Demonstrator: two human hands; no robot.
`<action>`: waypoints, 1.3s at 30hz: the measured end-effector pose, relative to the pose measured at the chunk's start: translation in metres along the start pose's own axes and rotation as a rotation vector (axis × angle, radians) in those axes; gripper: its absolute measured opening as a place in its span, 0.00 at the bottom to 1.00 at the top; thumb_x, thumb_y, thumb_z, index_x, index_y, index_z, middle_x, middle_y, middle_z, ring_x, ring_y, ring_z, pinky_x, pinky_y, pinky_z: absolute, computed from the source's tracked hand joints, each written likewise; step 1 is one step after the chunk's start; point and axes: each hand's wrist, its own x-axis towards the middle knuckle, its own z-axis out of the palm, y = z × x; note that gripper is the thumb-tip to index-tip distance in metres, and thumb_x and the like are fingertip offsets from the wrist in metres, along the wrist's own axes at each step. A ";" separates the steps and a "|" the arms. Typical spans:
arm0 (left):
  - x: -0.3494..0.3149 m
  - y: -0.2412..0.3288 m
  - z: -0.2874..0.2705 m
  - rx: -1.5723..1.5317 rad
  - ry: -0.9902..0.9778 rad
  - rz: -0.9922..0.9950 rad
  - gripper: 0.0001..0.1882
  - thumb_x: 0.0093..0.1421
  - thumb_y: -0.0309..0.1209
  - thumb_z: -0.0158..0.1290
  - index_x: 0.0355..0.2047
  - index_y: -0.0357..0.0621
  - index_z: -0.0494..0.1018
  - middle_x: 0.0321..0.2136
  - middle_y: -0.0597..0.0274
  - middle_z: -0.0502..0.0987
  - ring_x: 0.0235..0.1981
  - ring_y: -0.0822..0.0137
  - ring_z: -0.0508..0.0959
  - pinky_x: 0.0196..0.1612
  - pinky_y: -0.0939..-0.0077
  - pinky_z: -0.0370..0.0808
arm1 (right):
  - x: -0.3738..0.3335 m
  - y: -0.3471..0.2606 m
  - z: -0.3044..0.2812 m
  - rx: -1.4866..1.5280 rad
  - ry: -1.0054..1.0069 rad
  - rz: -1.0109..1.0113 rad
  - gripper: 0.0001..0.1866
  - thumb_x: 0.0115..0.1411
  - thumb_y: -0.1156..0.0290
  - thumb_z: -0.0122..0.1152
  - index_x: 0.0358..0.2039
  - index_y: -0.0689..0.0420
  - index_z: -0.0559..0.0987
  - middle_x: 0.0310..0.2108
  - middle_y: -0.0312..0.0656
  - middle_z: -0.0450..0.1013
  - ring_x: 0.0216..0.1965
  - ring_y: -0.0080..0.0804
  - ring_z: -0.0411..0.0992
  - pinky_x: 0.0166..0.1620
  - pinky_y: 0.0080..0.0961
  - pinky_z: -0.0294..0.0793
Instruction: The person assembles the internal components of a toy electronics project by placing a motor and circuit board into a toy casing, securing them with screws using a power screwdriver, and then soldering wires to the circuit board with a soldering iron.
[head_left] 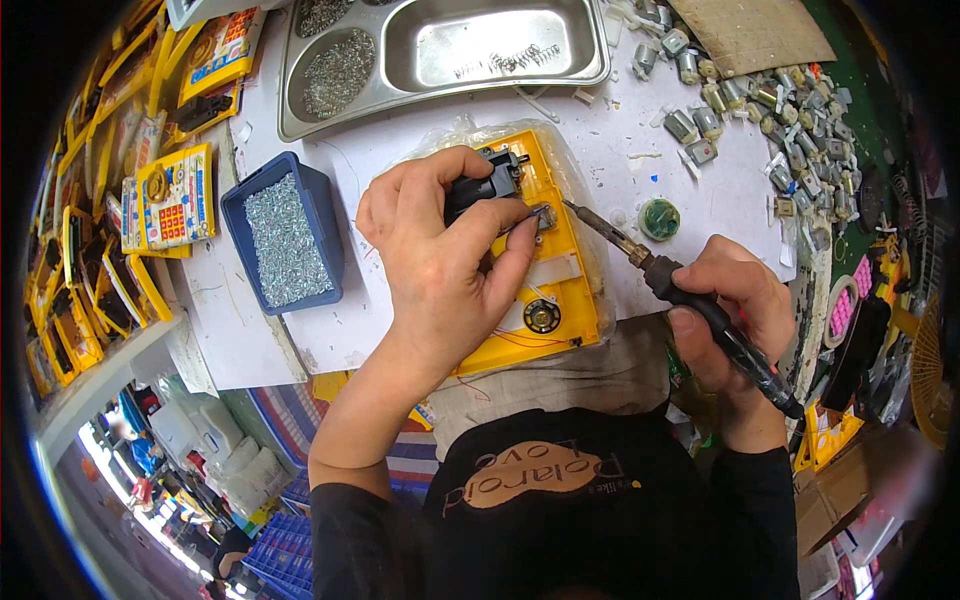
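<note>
A yellow plastic housing point(570, 262) lies on a clear plastic bag in front of me. My left hand point(440, 245) rests over its left side, thumb and index finger pinched at a small metal motor point(545, 217). Its other fingers curl over a dark grey plastic block point(502, 176) at the housing's upper end, partly hidden by them. A round speaker point(542, 316) with thin red wires sits lower in the housing. My right hand point(732, 312) is closed around the black handle of a soldering iron point(640, 255). The iron's tip points left, close to the motor.
A blue bin point(335, 250) of small screws stands left. Behind is a steel compartment tray point(440, 95) with springs and small metal parts. Small motors point(800, 140) are heaped at right, near a small green round pot point(659, 219). Yellow housings point(170, 200) are stacked far left.
</note>
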 end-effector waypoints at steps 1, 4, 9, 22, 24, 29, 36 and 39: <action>0.000 0.000 0.000 0.000 0.000 0.000 0.08 0.45 0.30 0.67 0.27 0.52 0.82 0.43 0.64 0.74 0.46 0.58 0.70 0.52 0.59 0.56 | 0.000 0.000 0.000 -0.006 -0.006 0.000 0.14 0.51 0.75 0.69 0.39 0.62 0.79 0.20 0.39 0.72 0.18 0.25 0.66 0.20 0.21 0.61; 0.000 0.000 0.000 0.006 -0.003 0.002 0.08 0.45 0.30 0.67 0.27 0.52 0.82 0.43 0.65 0.74 0.47 0.58 0.69 0.52 0.59 0.56 | -0.001 0.001 0.002 0.007 0.009 0.001 0.14 0.52 0.75 0.69 0.39 0.62 0.79 0.20 0.39 0.72 0.18 0.25 0.66 0.20 0.21 0.61; 0.000 -0.001 0.000 -0.006 0.001 -0.005 0.08 0.45 0.30 0.67 0.27 0.52 0.82 0.43 0.65 0.74 0.47 0.58 0.69 0.52 0.60 0.56 | -0.001 0.001 0.002 0.007 0.006 0.001 0.14 0.52 0.74 0.69 0.39 0.62 0.79 0.20 0.39 0.72 0.18 0.25 0.66 0.20 0.21 0.61; 0.003 0.003 -0.007 0.050 -0.041 0.009 0.08 0.46 0.29 0.67 0.29 0.49 0.83 0.42 0.59 0.74 0.44 0.58 0.71 0.50 0.66 0.63 | 0.000 0.000 0.000 -0.004 0.003 0.008 0.14 0.52 0.74 0.69 0.39 0.62 0.79 0.20 0.39 0.72 0.18 0.24 0.66 0.21 0.20 0.61; 0.003 0.004 -0.007 0.053 -0.043 0.013 0.08 0.46 0.29 0.67 0.30 0.49 0.83 0.42 0.59 0.74 0.44 0.59 0.70 0.50 0.65 0.63 | 0.000 0.000 0.000 -0.009 0.003 0.009 0.14 0.52 0.74 0.69 0.39 0.62 0.79 0.20 0.39 0.72 0.18 0.24 0.66 0.21 0.20 0.61; 0.002 0.003 -0.006 0.043 -0.035 0.014 0.08 0.47 0.29 0.67 0.31 0.49 0.83 0.43 0.59 0.74 0.44 0.59 0.70 0.50 0.66 0.63 | 0.000 0.001 0.002 -0.002 0.012 0.004 0.13 0.52 0.74 0.69 0.39 0.63 0.79 0.20 0.40 0.73 0.18 0.25 0.67 0.21 0.20 0.62; 0.003 0.003 -0.008 0.042 -0.034 0.016 0.08 0.48 0.29 0.67 0.31 0.49 0.83 0.43 0.59 0.75 0.45 0.59 0.71 0.51 0.66 0.63 | 0.000 0.000 0.002 0.003 0.012 0.022 0.13 0.53 0.74 0.70 0.39 0.62 0.79 0.21 0.40 0.73 0.18 0.25 0.67 0.21 0.19 0.62; 0.002 0.003 -0.007 0.039 -0.022 0.016 0.08 0.48 0.28 0.67 0.31 0.49 0.83 0.43 0.59 0.75 0.44 0.59 0.71 0.51 0.66 0.63 | 0.000 -0.001 0.002 0.007 0.017 0.035 0.13 0.53 0.73 0.70 0.39 0.62 0.79 0.20 0.40 0.72 0.18 0.25 0.67 0.21 0.19 0.62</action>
